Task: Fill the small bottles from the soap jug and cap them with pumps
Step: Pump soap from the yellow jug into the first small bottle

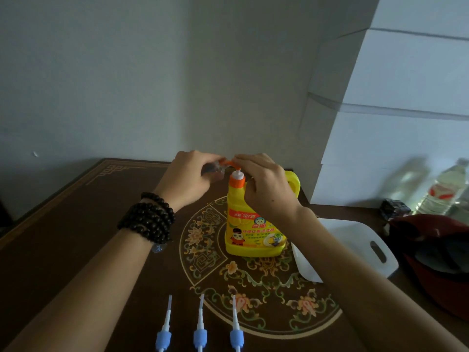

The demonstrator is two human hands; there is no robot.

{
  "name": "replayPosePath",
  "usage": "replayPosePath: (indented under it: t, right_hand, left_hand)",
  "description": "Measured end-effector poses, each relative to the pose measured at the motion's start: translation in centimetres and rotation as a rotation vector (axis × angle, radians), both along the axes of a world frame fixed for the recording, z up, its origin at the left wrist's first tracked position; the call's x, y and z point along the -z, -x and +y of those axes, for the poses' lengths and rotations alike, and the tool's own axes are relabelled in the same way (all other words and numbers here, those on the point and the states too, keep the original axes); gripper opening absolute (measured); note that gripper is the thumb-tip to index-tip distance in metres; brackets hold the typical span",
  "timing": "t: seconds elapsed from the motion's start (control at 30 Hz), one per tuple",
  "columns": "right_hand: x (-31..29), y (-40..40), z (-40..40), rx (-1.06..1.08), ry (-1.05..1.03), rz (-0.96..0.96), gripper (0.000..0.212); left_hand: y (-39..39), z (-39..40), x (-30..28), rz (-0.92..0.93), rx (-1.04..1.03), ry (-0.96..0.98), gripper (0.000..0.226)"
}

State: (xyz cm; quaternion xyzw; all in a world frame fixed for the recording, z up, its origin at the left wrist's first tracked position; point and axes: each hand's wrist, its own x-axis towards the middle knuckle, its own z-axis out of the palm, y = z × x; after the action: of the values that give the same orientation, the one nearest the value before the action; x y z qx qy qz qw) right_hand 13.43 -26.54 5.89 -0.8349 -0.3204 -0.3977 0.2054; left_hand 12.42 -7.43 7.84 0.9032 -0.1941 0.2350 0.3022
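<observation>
This looks like a room in a home, not a workplace. The tabletop (76,237) is dark brown with a gold fret border and a round floral medallion, the sort of ornamental cover found in a living or dining room. It stands pushed into a corner of plain pale walls (114,72). To the right, white boxes (406,123) are stacked high against the wall. Household odds and ends lie along that side: a yellow dish-soap jug (253,232), two clear water bottles (446,191), a white plastic tray (360,240) with a handle slot, and a red helmet (436,252).
</observation>
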Motion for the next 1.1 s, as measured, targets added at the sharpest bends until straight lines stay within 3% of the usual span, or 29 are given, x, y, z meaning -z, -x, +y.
replayPosePath:
  t: [0.1, 0.27, 0.5, 0.67, 0.87, 1.1]
  right_hand:
    - [0.0, -0.3, 0.0, -0.020, -0.010, -0.035, 0.023]
    - [0.8, 0.2, 0.4, -0.077, -0.053, -0.053, 0.046]
    - [-0.6, 0.2, -0.7, -0.036, 0.080, 0.032, 0.025]
    - [-1.9, 0.4, -0.9, -0.086, 0.112, 0.033, 0.044]
    - [-0.9, -0.3, -0.5, -0.046, -0.032, -0.024, 0.033]
    - [1.0, -0.5, 0.0, -0.103, -0.075, -0.001, 0.048]
  left_hand:
    - [0.0, -0.1, 0.2, -0.011, 0.001, -0.025, 0.023]
    - [0.6, -0.3, 1.1, -0.043, 0.000, -0.065, 0.023]
    - [0.5, -0.3, -0.4, -0.037, -0.012, -0.075, 0.020]
    - [0.7, -0.5, -0.9, -0.037, -0.026, -0.079, 0.020]
    - [0.4, -0.8, -0.5, -0.078, -0.029, -0.051, 0.025]
    - [0.4, -0.6, 1.7, -0.108, 0.005, -0.112, 0.024]
